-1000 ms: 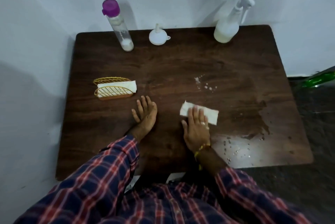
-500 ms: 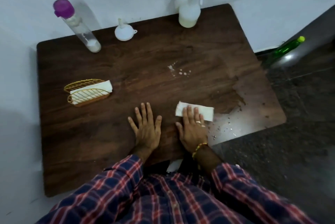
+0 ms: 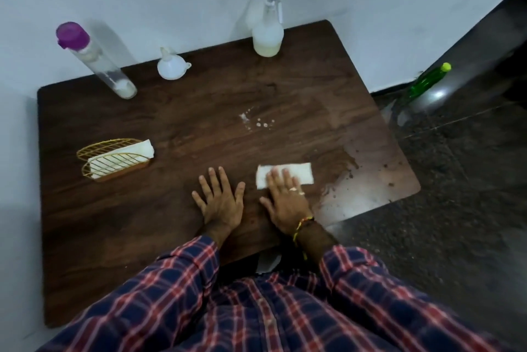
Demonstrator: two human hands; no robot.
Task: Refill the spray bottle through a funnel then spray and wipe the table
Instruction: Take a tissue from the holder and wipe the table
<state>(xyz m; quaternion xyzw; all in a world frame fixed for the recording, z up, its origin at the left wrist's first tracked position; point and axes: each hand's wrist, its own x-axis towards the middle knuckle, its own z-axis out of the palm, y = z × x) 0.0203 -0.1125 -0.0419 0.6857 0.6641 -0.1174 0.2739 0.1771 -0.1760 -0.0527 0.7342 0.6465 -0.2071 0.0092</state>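
Note:
My right hand lies flat with its fingers pressing a folded white tissue onto the dark wooden table. My left hand rests flat beside it, fingers spread, holding nothing. White droplets dot the middle of the table, and a wet patch shines at the near right corner. The white spray bottle stands at the far edge with its trigger head on. A white funnel sits upside down to its left. A clear refill bottle with a purple cap stands far left.
A gold wire holder with white tissues sits on the table's left side. A green bottle stands on the dark floor beyond the right edge. White walls close in behind and to the left.
The view has swung and the table looks rotated. My left hand has shifted closer to my right. My right hand stays pressed on the tissue, near the wet patch.

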